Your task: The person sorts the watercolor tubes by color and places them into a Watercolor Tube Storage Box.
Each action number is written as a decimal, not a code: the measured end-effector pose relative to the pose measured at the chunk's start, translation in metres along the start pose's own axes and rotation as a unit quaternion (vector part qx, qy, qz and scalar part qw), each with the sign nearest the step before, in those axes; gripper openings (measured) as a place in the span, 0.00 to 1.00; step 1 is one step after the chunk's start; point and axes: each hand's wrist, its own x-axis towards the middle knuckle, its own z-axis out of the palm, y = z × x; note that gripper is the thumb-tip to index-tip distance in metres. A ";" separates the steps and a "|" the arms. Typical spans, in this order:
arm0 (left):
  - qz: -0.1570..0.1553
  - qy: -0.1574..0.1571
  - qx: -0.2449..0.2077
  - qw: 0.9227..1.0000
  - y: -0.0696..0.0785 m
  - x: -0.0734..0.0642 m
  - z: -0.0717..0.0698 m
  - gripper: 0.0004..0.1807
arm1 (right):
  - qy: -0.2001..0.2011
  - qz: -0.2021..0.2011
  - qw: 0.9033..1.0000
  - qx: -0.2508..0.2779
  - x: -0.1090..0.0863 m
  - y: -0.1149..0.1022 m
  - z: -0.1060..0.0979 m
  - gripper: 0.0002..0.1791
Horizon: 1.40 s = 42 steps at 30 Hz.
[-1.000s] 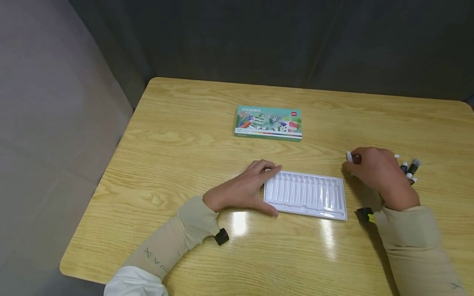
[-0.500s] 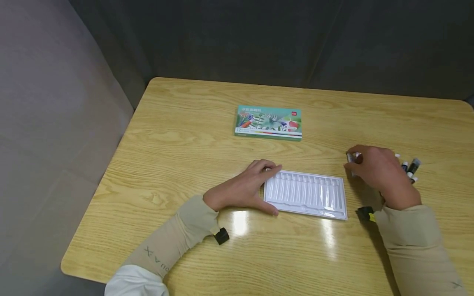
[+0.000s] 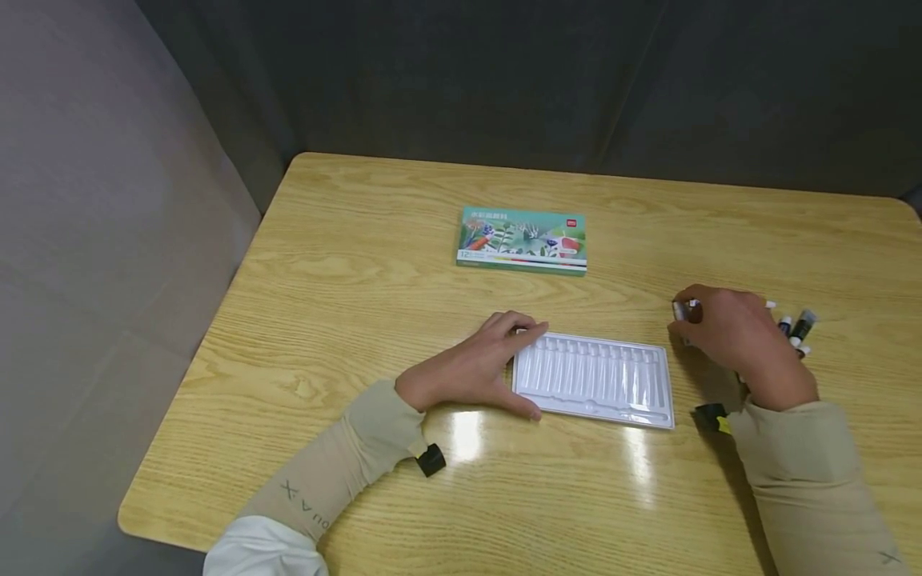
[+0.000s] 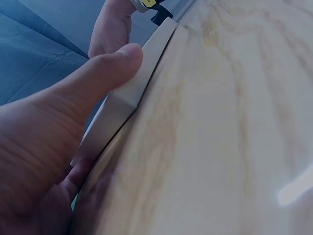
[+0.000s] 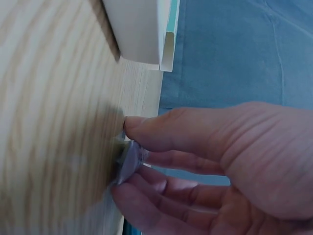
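Observation:
A white plastic tray (image 3: 591, 380) with a row of narrow slots, none with a tube in it, lies flat on the table. My left hand (image 3: 479, 366) holds its left end, thumb along the near edge and fingers at the far corner; the left wrist view shows the thumb against the tray's side wall (image 4: 134, 81). Right of the tray, my right hand (image 3: 738, 332) pinches a small paint tube (image 3: 680, 311), low over the wood. Its flat silvery end (image 5: 131, 161) shows between thumb and fingers in the right wrist view; my hand covers most of it.
Several loose paint tubes (image 3: 801, 326) with white caps lie beside and partly behind my right hand. A green printed paint box (image 3: 522, 240) lies farther back. Dark curtain (image 3: 461, 80) borders the wooden table (image 3: 360, 264) at the back.
The paint tube in my right fingers has turned: a white cap showed at the fingertips a second ago, now a greyish tube side does. My left hand and the tray have stayed put.

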 end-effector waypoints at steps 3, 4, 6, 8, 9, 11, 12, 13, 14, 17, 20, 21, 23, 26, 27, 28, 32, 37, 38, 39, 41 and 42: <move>-0.001 0.001 0.004 1.000 0.000 0.000 0.000 0.64 | -0.001 -0.003 1.000 0.001 0.000 -0.002 0.000 0.27; -0.002 0.000 0.005 1.000 0.000 0.000 0.000 0.65 | 0.000 -0.007 1.000 0.002 0.000 -0.003 0.000 0.27; -0.004 0.000 0.007 1.000 0.001 0.000 0.001 0.65 | 0.002 -0.009 1.000 0.006 -0.002 -0.005 -0.001 0.28; -0.007 0.002 0.007 1.000 0.001 0.000 0.001 0.65 | 0.004 -0.009 1.000 0.012 -0.004 -0.009 -0.003 0.28; -0.009 0.003 0.007 1.000 0.002 -0.001 0.001 0.65 | 0.007 -0.011 1.000 0.015 -0.006 -0.011 -0.003 0.29; -0.012 0.006 0.006 1.000 0.002 -0.001 0.002 0.64 | 0.011 -0.012 1.000 0.021 -0.009 -0.017 -0.005 0.29; -0.013 0.007 0.006 1.000 0.003 -0.001 0.002 0.65 | 0.013 -0.012 1.000 0.025 -0.010 -0.020 -0.006 0.29; -0.013 0.009 0.005 1.000 0.003 -0.001 0.002 0.65 | 0.015 -0.014 0.999 0.029 -0.012 -0.023 -0.007 0.29; -0.014 0.009 0.005 1.000 0.003 -0.001 0.002 0.65 | 0.020 -0.017 0.999 0.030 -0.014 -0.027 -0.007 0.28; -0.014 0.013 0.006 1.000 0.004 -0.002 0.002 0.65 | 0.042 -0.030 0.998 0.032 -0.019 -0.038 -0.009 0.27; -0.012 0.017 0.006 1.000 0.003 -0.001 0.002 0.65 | 0.066 -0.041 0.997 0.028 -0.023 -0.049 -0.009 0.27; -0.012 0.018 0.005 1.000 0.002 -0.001 0.002 0.65 | 0.073 -0.042 0.996 0.029 -0.024 -0.053 -0.009 0.27; -0.012 0.018 0.004 1.000 0.001 -0.001 0.003 0.65 | 0.082 -0.043 0.995 0.032 -0.026 -0.060 -0.008 0.27; -0.011 0.017 0.003 1.000 0.001 -0.002 0.003 0.64 | 0.094 -0.049 0.994 0.040 -0.029 -0.069 -0.006 0.27; -0.011 0.017 0.004 1.000 0.001 -0.002 0.003 0.64 | 0.097 -0.051 0.993 0.043 -0.030 -0.072 -0.005 0.27; -0.011 0.018 0.004 1.000 0.001 -0.002 0.003 0.64 | 0.100 -0.055 0.993 0.044 -0.031 -0.075 -0.004 0.27; -0.011 0.020 0.005 1.000 0.000 -0.002 0.003 0.64 | 0.112 -0.076 0.990 0.044 -0.033 -0.085 0.001 0.25; -0.008 0.022 0.005 1.000 -0.001 -0.002 0.004 0.64 | 0.125 -0.113 0.985 0.043 -0.036 -0.094 0.008 0.23; -0.007 0.021 0.005 1.000 0.000 -0.002 0.004 0.64 | 0.125 -0.118 0.984 0.047 -0.036 -0.096 0.009 0.23; -0.007 0.022 0.004 1.000 0.000 -0.001 0.004 0.64 | 0.127 -0.125 0.983 0.050 -0.036 -0.097 0.011 0.22; -0.006 0.021 0.004 1.000 0.000 -0.001 0.004 0.64 | 0.124 -0.134 0.981 0.060 -0.036 -0.100 0.014 0.22; -0.006 0.021 0.006 1.000 0.000 -0.001 0.004 0.64 | 0.124 -0.138 0.981 0.064 -0.037 -0.102 0.016 0.22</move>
